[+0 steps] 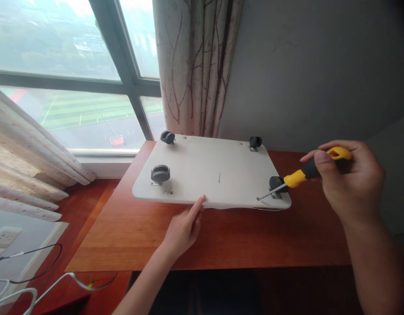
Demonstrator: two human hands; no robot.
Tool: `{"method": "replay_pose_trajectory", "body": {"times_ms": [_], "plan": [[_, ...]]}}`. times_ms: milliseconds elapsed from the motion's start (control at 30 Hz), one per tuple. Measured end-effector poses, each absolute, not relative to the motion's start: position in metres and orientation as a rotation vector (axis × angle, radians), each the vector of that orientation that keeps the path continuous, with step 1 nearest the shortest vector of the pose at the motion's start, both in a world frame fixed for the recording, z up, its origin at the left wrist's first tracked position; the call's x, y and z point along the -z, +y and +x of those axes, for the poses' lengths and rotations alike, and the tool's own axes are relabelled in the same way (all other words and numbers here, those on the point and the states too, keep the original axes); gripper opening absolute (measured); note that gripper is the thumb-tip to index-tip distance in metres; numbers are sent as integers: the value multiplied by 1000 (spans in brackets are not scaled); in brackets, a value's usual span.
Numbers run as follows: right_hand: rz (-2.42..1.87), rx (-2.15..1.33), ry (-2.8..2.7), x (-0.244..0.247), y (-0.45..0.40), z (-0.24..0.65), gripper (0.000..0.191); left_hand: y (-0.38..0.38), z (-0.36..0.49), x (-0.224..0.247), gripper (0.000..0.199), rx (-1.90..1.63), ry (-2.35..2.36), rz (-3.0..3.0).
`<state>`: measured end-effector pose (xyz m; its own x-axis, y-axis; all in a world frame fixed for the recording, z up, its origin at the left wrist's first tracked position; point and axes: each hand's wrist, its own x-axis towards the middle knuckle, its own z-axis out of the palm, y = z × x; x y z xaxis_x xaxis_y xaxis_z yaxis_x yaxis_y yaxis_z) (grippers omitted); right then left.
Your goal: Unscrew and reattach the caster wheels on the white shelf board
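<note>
While the left hand (184, 229) lays an index finger on the white wheeled panel's (205, 162) near edge, other fingers curled there (can't tell if clamped), the right hand (351, 183) wraps a yellow-and-black screwdriver (295, 178), tip at a small fastener (258, 199) by the near right corner. Panel lies casters-up along the wooden table's (221, 245) far edge. Probably stiff, fairly light, smooth; hold by side rims. Flat, rounded corners, four dark swivel casters (160, 173). Branch-patterned curtain (195, 65) behind.

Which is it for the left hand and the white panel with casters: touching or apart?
Touching. The head view shows it: the left hand has its index finger laid over the near edge of the white panel.
</note>
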<state>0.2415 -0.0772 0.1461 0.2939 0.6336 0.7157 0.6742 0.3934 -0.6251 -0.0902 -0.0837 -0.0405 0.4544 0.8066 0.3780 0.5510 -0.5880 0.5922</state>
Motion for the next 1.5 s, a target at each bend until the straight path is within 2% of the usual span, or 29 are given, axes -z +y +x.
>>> {"method": "replay_pose_trajectory", "body": {"times_ms": [367,733,967,1167,1367,1500], "plan": [[-1388,116,-1412,-143,-74,243,29,-83,-90,41,72,-902,1156,2322],[-1456,-41,-1311,-136,-65,260,34,-84,-91,42,74,-887,1158,2324],[-1452,149,-1583,-152,-80,250,31,-84,-90,42,73,-885,1168,2325],[-1147,-353,-1587,-152,-81,235,51,-85,-90,41,74,-895,1165,2333],[-957,-563,-1283,-139,-65,222,22,-85,-90,41,75,-896,1160,2346],[-899,-644,-1125,-131,-59,217,24,-86,-90,39,74,-900,1151,2352]]}}
